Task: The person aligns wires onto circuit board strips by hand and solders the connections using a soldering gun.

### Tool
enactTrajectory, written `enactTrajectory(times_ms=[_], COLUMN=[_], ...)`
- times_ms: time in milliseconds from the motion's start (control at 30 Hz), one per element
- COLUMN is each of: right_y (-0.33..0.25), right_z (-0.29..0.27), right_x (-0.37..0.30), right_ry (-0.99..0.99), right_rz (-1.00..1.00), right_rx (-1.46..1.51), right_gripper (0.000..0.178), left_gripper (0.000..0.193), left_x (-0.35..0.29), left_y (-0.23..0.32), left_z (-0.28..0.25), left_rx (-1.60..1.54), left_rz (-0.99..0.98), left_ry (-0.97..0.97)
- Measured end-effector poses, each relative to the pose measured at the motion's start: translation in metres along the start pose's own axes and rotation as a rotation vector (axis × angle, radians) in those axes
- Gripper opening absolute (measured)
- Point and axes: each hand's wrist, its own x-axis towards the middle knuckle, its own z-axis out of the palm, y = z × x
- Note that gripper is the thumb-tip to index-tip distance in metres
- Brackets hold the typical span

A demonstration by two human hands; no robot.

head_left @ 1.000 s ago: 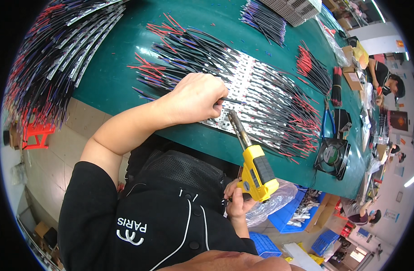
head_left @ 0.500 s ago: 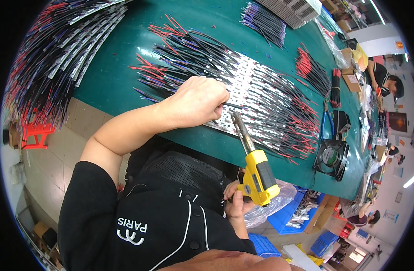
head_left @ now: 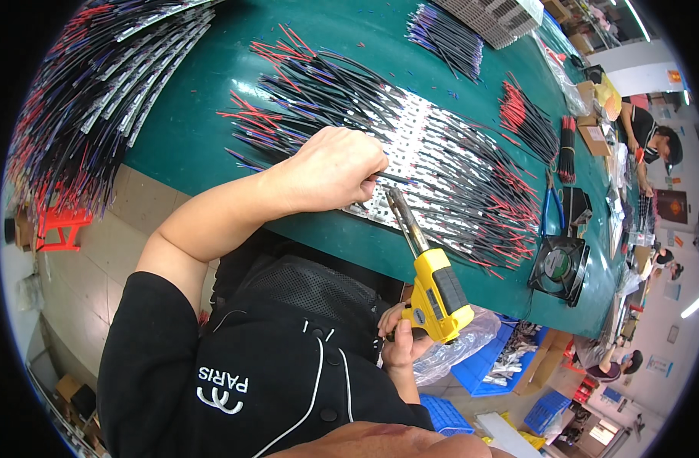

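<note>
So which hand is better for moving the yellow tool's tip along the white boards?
Probably the right hand: it holds the yellow tool, whose metal tip is over the white boards. The left hand seems to grip a thin dark wire.

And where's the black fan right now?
In the head view, the black fan sits on the right side of the green table, just below the blue-handled pliers and right of the red-tipped wires.
</note>
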Motion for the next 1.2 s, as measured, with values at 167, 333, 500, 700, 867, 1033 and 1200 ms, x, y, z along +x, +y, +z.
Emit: enactTrajectory(times_ms=[167,333,500,700,867,1033,1200], right_y=[-0.003,-0.001,-0.01,-0.017,-0.02,-0.018,-0.021], right_z=[0.001,-0.002,-0.002,0.002,-0.002,-0.005,0.001], right_x=[0.001,-0.001,0.009,0.016,0.02,0.02,0.013], right_ry=[-0.002,-0.013,0.058,0.027,0.115,0.047,0.079], right_rz=[0.039,0.056,-0.057,-0.02,-0.028,-0.09,-0.05], right_rx=[-0.039,-0.053,0.0,0.109,0.33,0.225,0.149], right_gripper=[0.034,0.035,0.048,0.055,0.053,0.049,0.052], left_gripper=[0.011,0.016,0.014,0.013,0.019,0.008,0.012], left_x=[0.002,0.003,0.004,0.008,0.005,-0.008,-0.02], left_y=[-0.004,-0.008,-0.008,-0.017,0.008,0.02,0.016], left_z=[-0.004,-0.003,-0.005,-0.014,-0.064,-0.043,-0.003], left_rx=[-0.017,-0.04,-0.058,-0.238,-0.209,-0.194,-0.216], left_rz=[0.025,0.068,0.079,0.069,-0.234,0.004,0.004], left_ry=[-0.042,-0.047,-0.042,0.114,0.653,0.419,0.182])
